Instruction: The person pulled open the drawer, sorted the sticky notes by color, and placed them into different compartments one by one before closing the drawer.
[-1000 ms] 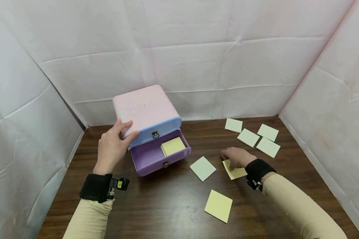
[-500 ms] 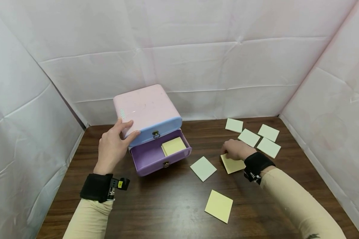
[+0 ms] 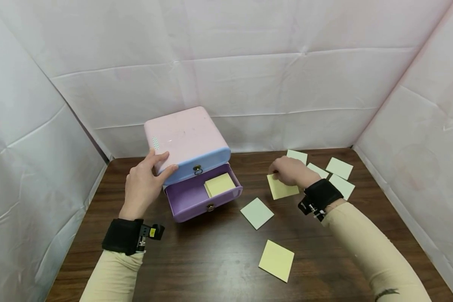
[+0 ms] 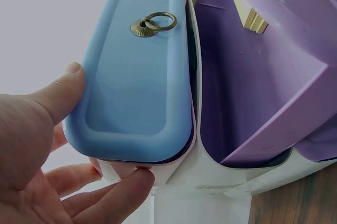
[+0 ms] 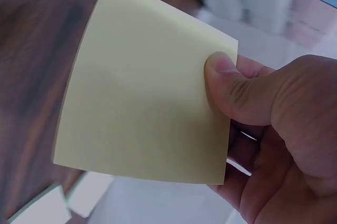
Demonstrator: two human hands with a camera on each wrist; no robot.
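Note:
A small pink drawer box (image 3: 185, 136) stands at the table's back left, its blue upper drawer (image 3: 196, 167) (image 4: 134, 71) closed. The purple lower drawer (image 3: 196, 197) (image 4: 253, 76) is pulled out and holds a yellow note pad (image 3: 219, 184). My left hand (image 3: 145, 182) (image 4: 47, 145) grips the box's front left corner, thumb on the blue front. My right hand (image 3: 288, 171) (image 5: 268, 129) pinches a yellow sticky-note pad (image 3: 281, 188) (image 5: 147, 97) by its corner, lifted above the table right of the drawer.
On the dark wooden table (image 3: 211, 256) lie a pale green pad (image 3: 256, 213), a yellow pad (image 3: 276, 260) near the front, and several pale green pads (image 3: 339, 167) at the back right. White sheet walls enclose three sides.
My right hand has lifted the yellow pad off the table and carried it back and left toward the open drawer. The left hand has stayed on the box.

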